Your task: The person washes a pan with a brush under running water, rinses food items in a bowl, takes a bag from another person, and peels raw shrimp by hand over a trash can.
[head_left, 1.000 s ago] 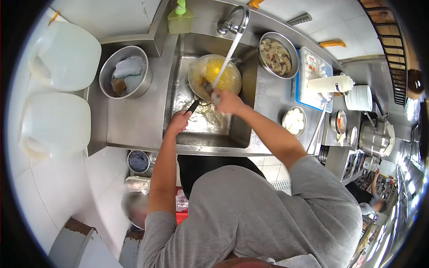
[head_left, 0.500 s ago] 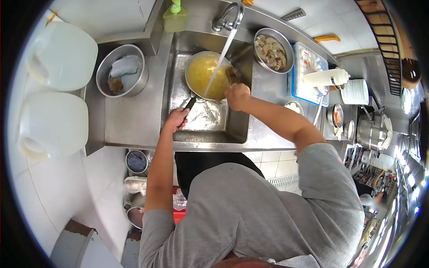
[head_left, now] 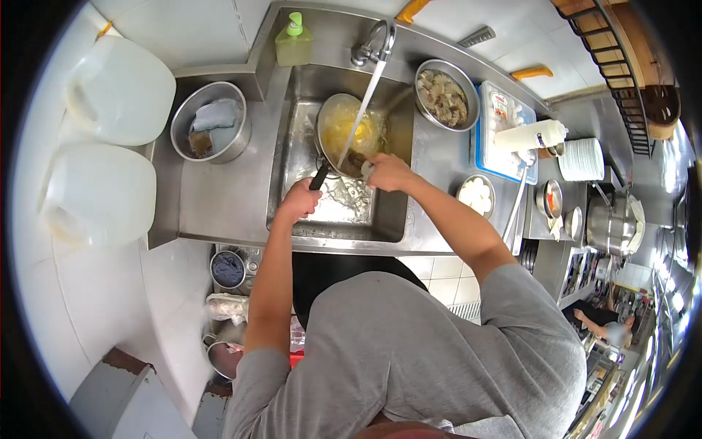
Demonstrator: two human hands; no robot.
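A pan (head_left: 327, 121) with cloudy yellow liquid in it is in the metal sink (head_left: 292, 146), with a stream of water falling on it from the running tap (head_left: 376, 51). My left hand (head_left: 300, 200) is closed around the pan's black handle (head_left: 319, 177). In my right hand (head_left: 390, 173) is a brown bristled scrubbing brush (head_left: 356, 159). Its head is at the pan's near right side, where the liquid is foamy; exact contact is hard to make out.
Right of the sink stand a bowl of raw seafood-like pieces (head_left: 444, 95), a bowl of white pieces (head_left: 477, 196) and a white squeeze bottle (head_left: 532, 135) on a container. Left stands a pot with cloths (head_left: 238, 139). A soap bottle (head_left: 294, 47) is behind the sink. A person (head_left: 607, 329) is far right.
My right hand and the brush have moved down and slightly left, to the pan's near side. The yellow liquid covers less of the pan and looks paler. The view has shifted slightly.
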